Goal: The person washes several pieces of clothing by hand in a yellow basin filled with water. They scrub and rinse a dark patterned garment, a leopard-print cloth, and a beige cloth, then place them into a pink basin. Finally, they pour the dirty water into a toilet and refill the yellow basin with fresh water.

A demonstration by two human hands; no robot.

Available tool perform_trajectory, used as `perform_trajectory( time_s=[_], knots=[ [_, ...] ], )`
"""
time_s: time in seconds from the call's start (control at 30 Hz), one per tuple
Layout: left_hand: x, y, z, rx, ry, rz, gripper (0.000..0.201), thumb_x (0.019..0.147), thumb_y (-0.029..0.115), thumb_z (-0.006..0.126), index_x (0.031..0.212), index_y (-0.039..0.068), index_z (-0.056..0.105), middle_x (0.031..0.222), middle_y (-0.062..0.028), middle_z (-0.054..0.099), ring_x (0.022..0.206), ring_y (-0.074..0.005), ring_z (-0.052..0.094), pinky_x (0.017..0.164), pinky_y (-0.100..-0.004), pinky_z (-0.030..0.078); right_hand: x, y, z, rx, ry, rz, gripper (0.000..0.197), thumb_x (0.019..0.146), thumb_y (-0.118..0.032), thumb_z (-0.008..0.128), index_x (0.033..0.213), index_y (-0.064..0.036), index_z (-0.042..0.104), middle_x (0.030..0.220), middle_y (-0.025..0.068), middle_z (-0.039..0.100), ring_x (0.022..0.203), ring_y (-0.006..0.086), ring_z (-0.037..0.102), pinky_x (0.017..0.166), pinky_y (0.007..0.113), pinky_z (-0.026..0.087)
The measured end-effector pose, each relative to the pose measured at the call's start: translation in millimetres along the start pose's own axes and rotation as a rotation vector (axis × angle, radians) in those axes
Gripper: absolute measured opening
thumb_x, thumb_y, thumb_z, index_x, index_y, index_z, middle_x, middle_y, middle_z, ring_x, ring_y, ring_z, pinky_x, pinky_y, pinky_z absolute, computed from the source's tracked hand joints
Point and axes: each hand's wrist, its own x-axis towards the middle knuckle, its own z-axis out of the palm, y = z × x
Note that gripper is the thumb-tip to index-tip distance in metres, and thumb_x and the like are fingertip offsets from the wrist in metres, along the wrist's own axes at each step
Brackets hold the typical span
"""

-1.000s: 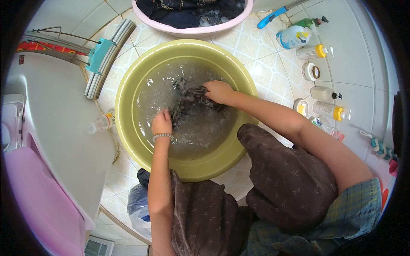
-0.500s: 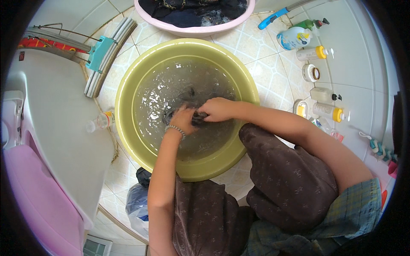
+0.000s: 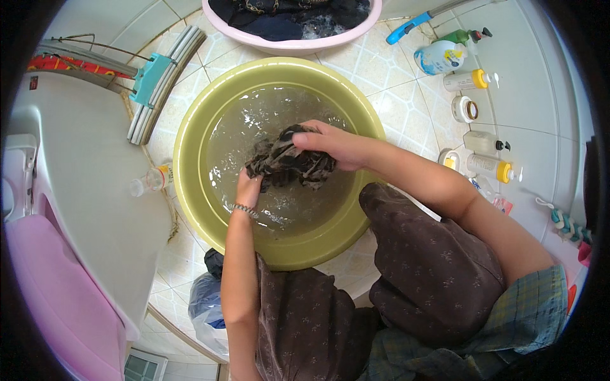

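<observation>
A bunched, wet dark cloth (image 3: pixel 289 160) hangs between my hands just over the murky water (image 3: pixel 279 219) in a round olive-green basin (image 3: pixel 190 213). My left hand (image 3: pixel 249 185), with a banded bracelet at the wrist, grips the cloth's left end; its fingers are partly hidden beneath the fabric. At the other end, my right hand (image 3: pixel 327 145) is closed on the cloth with the thumb on top. What garment it is, I cannot tell from the crumpled shape.
A pink tub (image 3: pixel 292 44) of dark wet clothes stands beyond the basin. Several bottles (image 3: pixel 484 141) line the right wall. To the left are a roller mop (image 3: pixel 152 79), a clear bottle (image 3: pixel 152 181) and a white cabinet-like surface (image 3: pixel 95 171). A plastic bag (image 3: pixel 206 305) lies near my left arm.
The dark cloth, mostly under water before, has come up above the surface. My hands have moved apart, the left one leftward and the right one slightly right and up.
</observation>
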Motion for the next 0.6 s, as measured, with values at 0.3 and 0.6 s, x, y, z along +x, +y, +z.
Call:
perform_trajectory(
  time_s=[0.3,0.6],
  knots=[
    [-13,-12,35,-0.723,-0.279,-0.136,0.06,0.086,0.05,0.045,0.13,0.011,0.041,0.13,-0.0059,0.045,0.119,-0.0249,0.042,0.1,-0.0415,0.035,33,22,21,0.651,-0.081,0.17,0.034,0.089,-0.031,0.046,0.097,-0.0024,0.061,0.095,0.0087,0.065,0.084,0.0179,0.063,0.079,0.032,0.05],
    [-39,17,35,-0.854,-0.017,0.027,0.054,0.082,0.036,0.047,0.128,0.006,0.041,0.127,-0.0107,0.048,0.117,-0.0275,0.045,0.1,-0.0426,0.034,33,45,-36,0.265,0.109,0.148,0.037,0.089,-0.029,0.039,0.111,-0.0021,0.053,0.108,0.0063,0.059,0.098,0.0162,0.055,0.088,0.033,0.044]
  ],
)
